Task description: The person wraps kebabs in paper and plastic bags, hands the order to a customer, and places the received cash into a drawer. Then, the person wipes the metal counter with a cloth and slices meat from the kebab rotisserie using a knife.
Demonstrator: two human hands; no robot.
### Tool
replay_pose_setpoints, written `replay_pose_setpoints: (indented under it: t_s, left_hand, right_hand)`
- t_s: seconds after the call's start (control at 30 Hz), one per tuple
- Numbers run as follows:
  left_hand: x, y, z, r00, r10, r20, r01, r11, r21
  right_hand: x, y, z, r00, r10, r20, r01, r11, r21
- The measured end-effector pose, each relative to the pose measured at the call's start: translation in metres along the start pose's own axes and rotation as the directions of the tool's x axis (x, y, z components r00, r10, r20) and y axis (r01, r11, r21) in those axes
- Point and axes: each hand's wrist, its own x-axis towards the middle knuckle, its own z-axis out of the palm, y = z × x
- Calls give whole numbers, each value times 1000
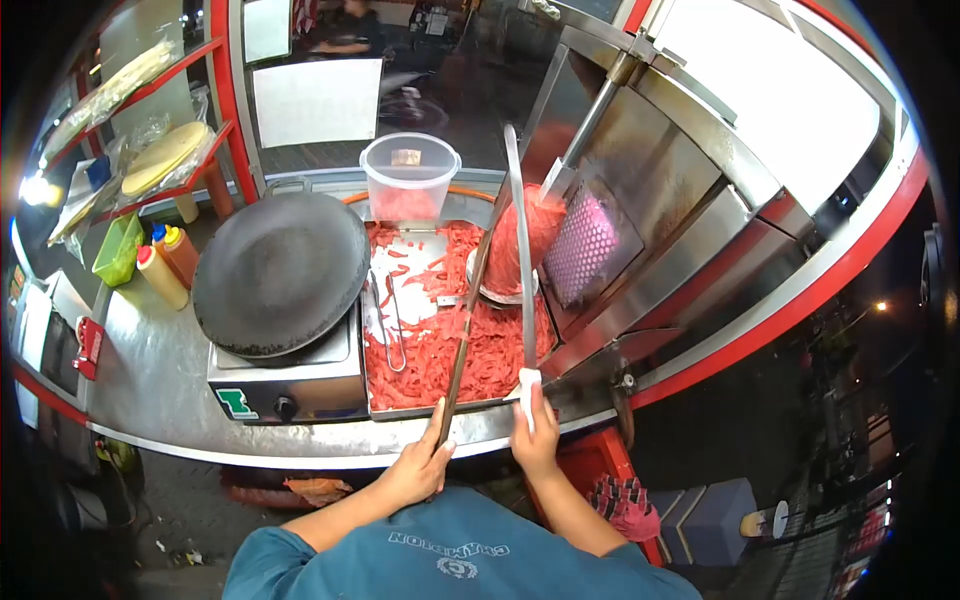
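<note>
My right hand (535,432) is closed around the white handle of a long knife (523,240), its blade pointing up and away in front of the meat. My left hand (418,468) grips a long dark brown rod (462,350), tilted up toward the spit. Behind both tools stands a cone of red meat (540,225) on a vertical spit; whether either touches it I cannot tell. Below lies a metal tray (412,241) strewn with sliced red meat (430,365). Metal tongs (396,335) rest in the tray's left part.
A black round griddle (280,270) sits on a burner (340,385) at left. Sauce bottles (162,278) and a green basket (120,248) are beyond it. A clear tub (410,175) stands behind the tray. The glowing pink heater (585,245) is right of the meat.
</note>
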Motion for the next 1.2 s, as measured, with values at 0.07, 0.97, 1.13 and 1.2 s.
replay_pose_setpoints:
  t_s: [0.07,0.97,1.13,1.2]
  left_hand:
    - [6,6,3,1000,11,-25,-12,1000,-22]
    - [73,10,-12,993,69,98,38,590,-807]
    - [26,-13,-16,997,13,72,31,815,-579]
    - [6,-18,-15,997,22,77,13,908,-420]
  right_hand:
    - [21,-13,2,935,332,129,-351,919,179]
    - [11,-67,-30,559,579,593,-829,395,396]
    - [-68,-48,-32,724,501,475,-687,586,430]
    - [-33,-29,-8,907,342,245,-412,838,357]
